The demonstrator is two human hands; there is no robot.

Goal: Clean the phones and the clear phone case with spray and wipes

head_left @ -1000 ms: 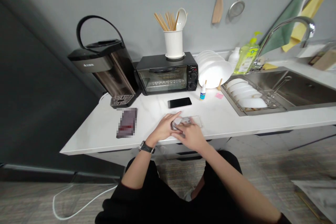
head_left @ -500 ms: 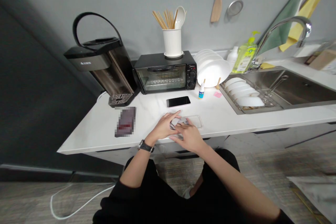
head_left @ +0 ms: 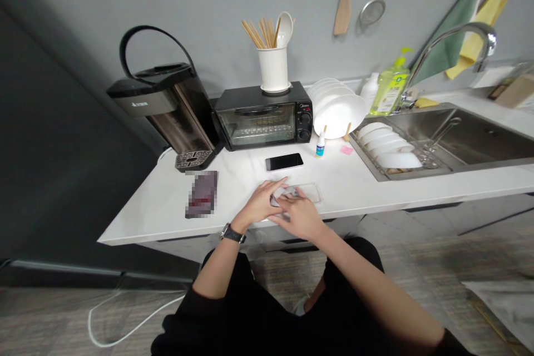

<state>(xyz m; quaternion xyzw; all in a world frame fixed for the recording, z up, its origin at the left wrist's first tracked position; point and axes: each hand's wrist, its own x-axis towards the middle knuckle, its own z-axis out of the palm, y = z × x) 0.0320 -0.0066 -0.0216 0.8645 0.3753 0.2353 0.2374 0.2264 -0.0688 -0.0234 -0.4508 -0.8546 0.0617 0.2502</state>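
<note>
Fingers crowd in, grip impossible to tell, as left hand (head_left: 262, 200) and right hand (head_left: 303, 217) meet crumpled greyish-white cloth (head_left: 282, 192) over clear rectangular case (head_left: 312, 192), probably light, slippery, best rim-held.

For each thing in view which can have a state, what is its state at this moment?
Toaster oven: door shut
Smartphone: lying flat, screen dark
Clear phone case: partly covered by right hand
Small white bottle: upright
Yellow-green pump bottle: upright
Faucet: no running water visible
White plates: standing on edge
Water dispenser: handle raised
Wooden spatula: hanging
Strainer: hanging
</note>
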